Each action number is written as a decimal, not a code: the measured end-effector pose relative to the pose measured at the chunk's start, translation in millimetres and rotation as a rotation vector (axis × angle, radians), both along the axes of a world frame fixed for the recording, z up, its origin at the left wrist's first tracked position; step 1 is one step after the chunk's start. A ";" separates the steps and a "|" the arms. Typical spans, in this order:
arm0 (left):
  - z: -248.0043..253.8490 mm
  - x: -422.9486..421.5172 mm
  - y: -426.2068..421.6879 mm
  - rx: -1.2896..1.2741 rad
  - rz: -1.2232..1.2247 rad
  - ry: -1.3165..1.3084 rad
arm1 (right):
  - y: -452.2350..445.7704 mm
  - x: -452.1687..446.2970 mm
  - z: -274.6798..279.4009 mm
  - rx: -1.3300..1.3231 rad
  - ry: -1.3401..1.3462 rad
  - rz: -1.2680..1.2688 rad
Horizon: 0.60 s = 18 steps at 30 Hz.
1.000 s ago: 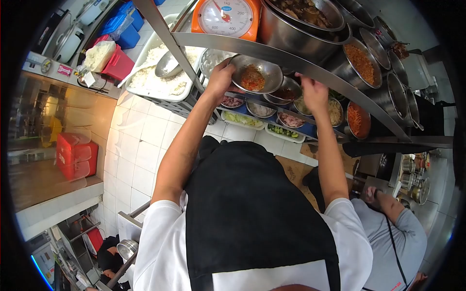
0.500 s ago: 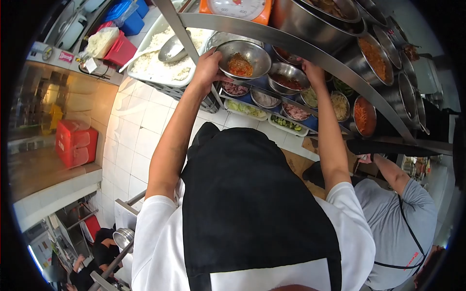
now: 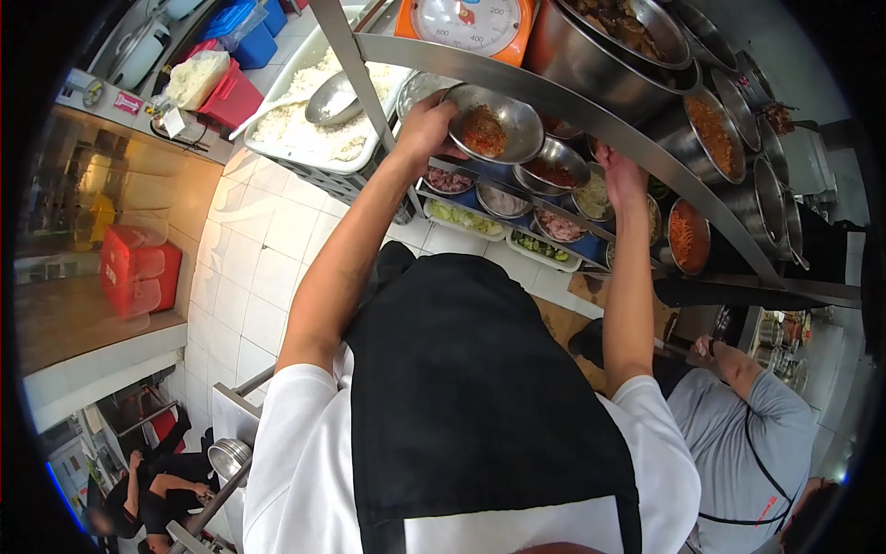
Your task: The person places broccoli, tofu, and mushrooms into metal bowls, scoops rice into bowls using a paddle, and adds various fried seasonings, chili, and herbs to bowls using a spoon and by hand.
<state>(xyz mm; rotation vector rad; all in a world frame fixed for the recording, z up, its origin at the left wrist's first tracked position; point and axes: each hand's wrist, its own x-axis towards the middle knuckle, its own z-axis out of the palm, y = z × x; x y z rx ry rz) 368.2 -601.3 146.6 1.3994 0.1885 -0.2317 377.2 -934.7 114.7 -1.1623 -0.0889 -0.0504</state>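
My left hand point(image 3: 431, 129) grips the rim of a metal bowl point(image 3: 528, 129) holding orange-red seasoning. It is held tilted, beside the shelf post. My right hand point(image 3: 625, 177) is raised below the curved metal shelf edge, its fingers drawn together; what they hold, if anything, is too small to make out. Close by are a bowl of dark red sauce point(image 3: 552, 168) and a bowl of pale green shreds point(image 3: 592, 198). Lower down sit bowls of chopped pink meat point(image 3: 559, 224) and a white ingredient point(image 3: 501, 200).
A curved metal shelf edge point(image 3: 554, 85) crosses above my hands, with an orange scale point(image 3: 471, 25) and large steel pots point(image 3: 577, 60) over it. At left stands a white tub of rice point(image 3: 318, 152) with a ladle point(image 3: 334, 99). A co-worker in grey point(image 3: 738, 434) stands at right.
My left hand has moved slightly right with the seasoning bowl. My right hand has shifted right and down, away from the dark red sauce bowl. The co-worker's arm has moved.
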 end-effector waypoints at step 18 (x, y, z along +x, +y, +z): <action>-5.6 -13.2 -3.2 -0.060 -0.026 -0.020 | -13.2 27.0 -38.4 -1.537 -0.334 -0.447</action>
